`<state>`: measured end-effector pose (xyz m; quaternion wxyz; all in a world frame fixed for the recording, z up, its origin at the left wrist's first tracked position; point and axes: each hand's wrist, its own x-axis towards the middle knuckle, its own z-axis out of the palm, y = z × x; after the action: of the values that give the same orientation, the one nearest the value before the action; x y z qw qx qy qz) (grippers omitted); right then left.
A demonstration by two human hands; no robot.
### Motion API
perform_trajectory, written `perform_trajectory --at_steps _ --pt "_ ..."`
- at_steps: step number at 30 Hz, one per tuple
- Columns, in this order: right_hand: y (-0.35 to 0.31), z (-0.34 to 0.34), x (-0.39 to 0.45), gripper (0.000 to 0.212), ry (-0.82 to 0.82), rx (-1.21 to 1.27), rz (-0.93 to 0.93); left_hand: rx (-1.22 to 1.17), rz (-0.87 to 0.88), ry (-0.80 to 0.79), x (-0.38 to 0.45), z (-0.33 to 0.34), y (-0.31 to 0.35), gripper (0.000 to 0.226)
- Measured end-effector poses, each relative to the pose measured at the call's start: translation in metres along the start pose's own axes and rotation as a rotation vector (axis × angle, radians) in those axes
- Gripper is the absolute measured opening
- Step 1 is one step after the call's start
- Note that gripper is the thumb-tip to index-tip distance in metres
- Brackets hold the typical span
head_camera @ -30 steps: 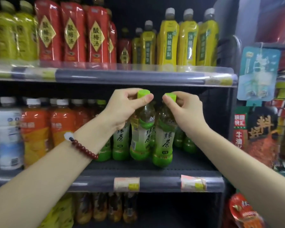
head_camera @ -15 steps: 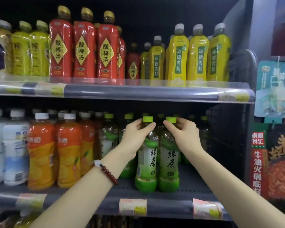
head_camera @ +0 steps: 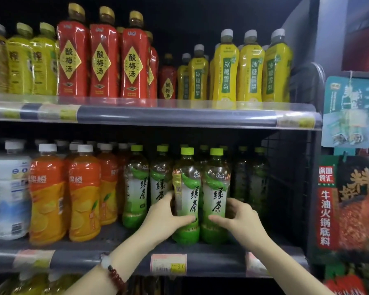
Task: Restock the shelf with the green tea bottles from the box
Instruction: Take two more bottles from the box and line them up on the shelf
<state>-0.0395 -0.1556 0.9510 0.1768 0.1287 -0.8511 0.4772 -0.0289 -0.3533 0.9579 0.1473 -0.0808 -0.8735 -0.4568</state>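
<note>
Two green tea bottles with green caps stand upright side by side at the front of the middle shelf [head_camera: 222, 255]. My left hand [head_camera: 166, 218] wraps the lower body of the left bottle [head_camera: 186, 188]. My right hand [head_camera: 239, 218] grips the lower body of the right bottle [head_camera: 216, 188]. More green tea bottles [head_camera: 136, 188] stand in rows behind and to the left. The box is out of view.
Orange juice bottles [head_camera: 84, 194] and white-labelled bottles [head_camera: 12, 188] fill the shelf's left part. Red and yellow bottles line the upper shelf [head_camera: 158, 116]. A wire side panel [head_camera: 285, 188] closes the right end, with darker space before it. Hanging packets [head_camera: 349, 111] sit further right.
Both hands slid from the caps down to the lower bodies of the two bottles, which now stand on the shelf. The camera has moved closer and tilted up.
</note>
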Motion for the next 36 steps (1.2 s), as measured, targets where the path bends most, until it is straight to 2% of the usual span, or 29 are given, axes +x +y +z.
perform_trajectory --at_steps 3,8,11,16,20,25,30,36 --pt "0.009 -0.002 -0.001 0.057 -0.007 -0.073 0.028 0.217 -0.031 0.055 -0.012 0.002 -0.001 0.084" --pt "0.006 0.0 0.008 0.05 0.014 -0.07 0.028 0.213 -0.017 0.105 -0.003 0.01 0.001 0.071" --pt "0.007 0.006 0.016 0.055 0.041 -0.052 0.073 0.23 -0.055 0.18 0.009 0.021 -0.001 0.069" --pt "0.007 0.015 0.031 0.064 0.087 -0.035 0.121 0.335 -0.055 0.282 0.022 0.037 0.004 0.046" --pt "0.012 0.019 0.035 0.065 0.081 -0.031 0.149 0.415 -0.072 0.28 0.025 0.038 0.005 0.046" --pt "0.01 0.018 0.032 0.056 0.081 -0.086 0.116 0.494 -0.032 0.28 0.023 0.036 0.002 0.044" --pt "0.003 0.014 0.027 0.041 0.034 -0.212 0.096 0.531 0.016 0.234 0.019 0.029 0.0 0.028" --pt "-0.002 0.001 0.011 0.057 -0.024 -0.324 0.098 0.508 0.12 0.195 0.01 0.025 0.005 0.025"
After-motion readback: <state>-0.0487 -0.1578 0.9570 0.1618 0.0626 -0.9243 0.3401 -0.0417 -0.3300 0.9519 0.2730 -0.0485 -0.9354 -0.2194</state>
